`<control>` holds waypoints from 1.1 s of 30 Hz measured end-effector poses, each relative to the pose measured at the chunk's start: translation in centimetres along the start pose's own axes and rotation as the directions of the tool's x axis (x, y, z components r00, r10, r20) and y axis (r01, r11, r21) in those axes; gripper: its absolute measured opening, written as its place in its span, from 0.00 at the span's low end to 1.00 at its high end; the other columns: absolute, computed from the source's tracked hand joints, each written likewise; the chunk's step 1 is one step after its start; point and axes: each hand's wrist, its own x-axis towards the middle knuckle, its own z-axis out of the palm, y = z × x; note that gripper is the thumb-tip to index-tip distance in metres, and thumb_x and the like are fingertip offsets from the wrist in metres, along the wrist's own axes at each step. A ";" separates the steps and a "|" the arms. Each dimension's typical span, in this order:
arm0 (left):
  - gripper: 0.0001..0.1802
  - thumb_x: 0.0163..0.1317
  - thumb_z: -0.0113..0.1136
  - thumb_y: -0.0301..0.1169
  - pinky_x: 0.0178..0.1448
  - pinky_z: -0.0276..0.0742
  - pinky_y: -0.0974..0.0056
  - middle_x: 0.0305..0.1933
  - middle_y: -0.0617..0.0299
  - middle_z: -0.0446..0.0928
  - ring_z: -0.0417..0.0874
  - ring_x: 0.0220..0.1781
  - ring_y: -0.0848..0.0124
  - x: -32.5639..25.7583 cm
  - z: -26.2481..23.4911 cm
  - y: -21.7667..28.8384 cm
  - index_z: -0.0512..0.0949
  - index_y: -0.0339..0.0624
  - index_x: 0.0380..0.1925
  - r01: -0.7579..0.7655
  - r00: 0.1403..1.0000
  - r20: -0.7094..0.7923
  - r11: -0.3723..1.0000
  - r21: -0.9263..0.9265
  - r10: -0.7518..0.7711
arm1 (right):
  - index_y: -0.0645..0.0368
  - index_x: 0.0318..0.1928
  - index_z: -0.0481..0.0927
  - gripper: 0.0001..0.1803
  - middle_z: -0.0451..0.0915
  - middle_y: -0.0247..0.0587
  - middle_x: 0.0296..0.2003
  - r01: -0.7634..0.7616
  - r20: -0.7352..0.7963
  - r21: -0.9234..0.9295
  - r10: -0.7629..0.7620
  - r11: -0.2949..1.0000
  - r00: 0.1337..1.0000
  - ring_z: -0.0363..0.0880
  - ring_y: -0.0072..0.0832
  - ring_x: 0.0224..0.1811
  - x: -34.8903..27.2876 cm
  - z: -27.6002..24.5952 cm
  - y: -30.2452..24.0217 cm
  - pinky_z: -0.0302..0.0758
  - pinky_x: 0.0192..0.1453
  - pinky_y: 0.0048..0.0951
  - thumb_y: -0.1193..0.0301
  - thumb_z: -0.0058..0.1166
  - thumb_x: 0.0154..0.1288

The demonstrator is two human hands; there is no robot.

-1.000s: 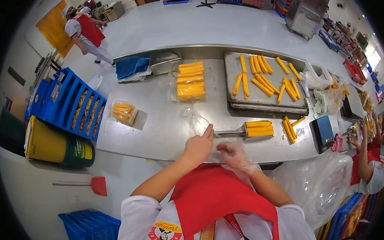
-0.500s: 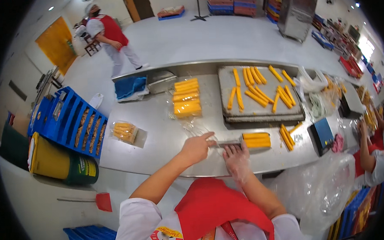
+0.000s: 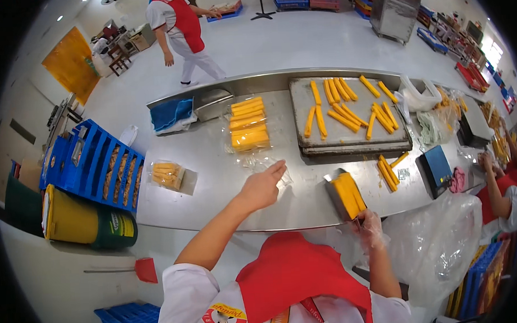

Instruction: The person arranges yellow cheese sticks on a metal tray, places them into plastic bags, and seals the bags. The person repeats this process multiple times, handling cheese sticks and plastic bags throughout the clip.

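Head view: left hand (image 3: 261, 187) open over clear bags (image 3: 264, 163); right hand (image 3: 368, 222) grips yellow sticks (image 3: 346, 195).

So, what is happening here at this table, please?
A person in a red apron stands at a long metal table. The left hand reaches out to a clear plastic bag lying on the table. The right hand, in a thin clear glove, holds a metal scoop loaded with yellow sticks. More yellow sticks lie on a tray farther back, and some packed ones rest beside it. Another person walks on the floor beyond.
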 end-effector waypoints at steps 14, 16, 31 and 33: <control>0.36 0.56 0.44 0.15 0.67 0.75 0.56 0.79 0.58 0.59 0.74 0.68 0.51 1.1 2.9 3.2 0.65 0.36 0.70 -0.070 0.997 -0.045 0.961 -0.268 0.060 | 0.56 0.37 0.80 0.04 0.81 0.52 0.34 0.723 0.707 -0.691 -0.193 0.015 0.680 0.80 0.51 0.42 -1.8 7.0 -9.3 0.77 0.48 0.48 0.75 0.55 0.61; 0.36 0.56 0.44 0.16 0.65 0.76 0.55 0.79 0.57 0.58 0.75 0.66 0.50 1.3 5.6 3.6 0.66 0.36 0.69 -0.052 0.992 -0.125 0.950 -0.309 0.013 | 0.57 0.38 0.81 0.07 0.80 0.58 0.31 0.665 0.668 -0.744 -0.054 -0.054 0.742 0.81 0.54 0.39 -1.1 7.8 -9.8 0.77 0.46 0.51 0.72 0.52 0.62; 0.32 0.55 0.55 0.24 0.53 0.82 0.48 0.79 0.53 0.57 0.84 0.49 0.46 4.7 10.3 9.6 0.70 0.33 0.64 0.316 0.944 -0.062 0.943 -0.109 -0.324 | 0.43 0.73 0.65 0.35 0.57 0.32 0.77 0.598 0.685 -0.683 -0.083 -0.419 0.724 0.61 0.52 0.74 1.7 12.0 -7.5 0.70 0.64 0.64 0.53 0.58 0.67; 0.28 0.57 0.59 0.28 0.56 0.80 0.48 0.77 0.49 0.59 0.83 0.50 0.44 4.4 8.6 8.3 0.74 0.36 0.60 0.289 0.957 0.036 0.944 -0.156 -0.287 | 0.41 0.73 0.65 0.35 0.57 0.30 0.76 0.600 0.688 -0.674 -0.070 -0.431 0.723 0.62 0.52 0.73 1.9 11.7 -7.6 0.72 0.63 0.62 0.55 0.57 0.67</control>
